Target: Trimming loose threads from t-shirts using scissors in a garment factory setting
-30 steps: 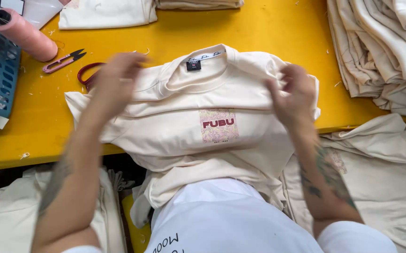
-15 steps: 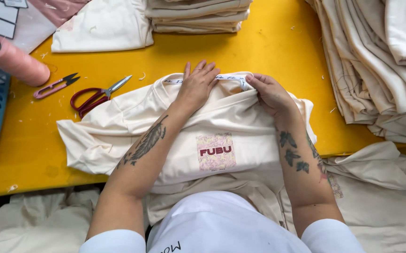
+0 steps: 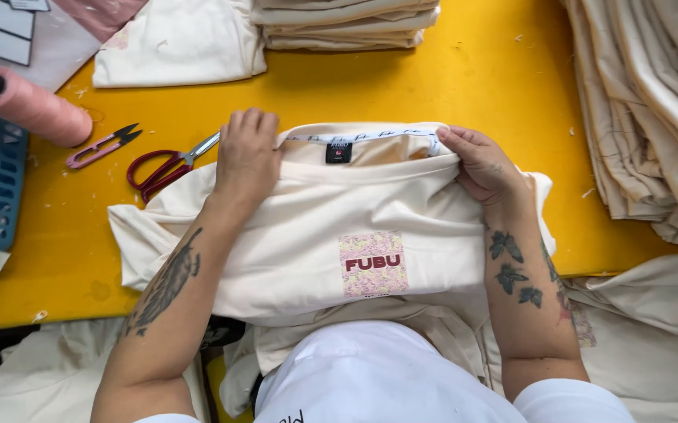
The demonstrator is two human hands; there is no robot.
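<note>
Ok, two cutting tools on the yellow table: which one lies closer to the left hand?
The red-handled scissors: their blade tips almost reach the left hand at the shirt's collar. The small pink thread snips lie farther left, beside the pink thread cone.
</note>
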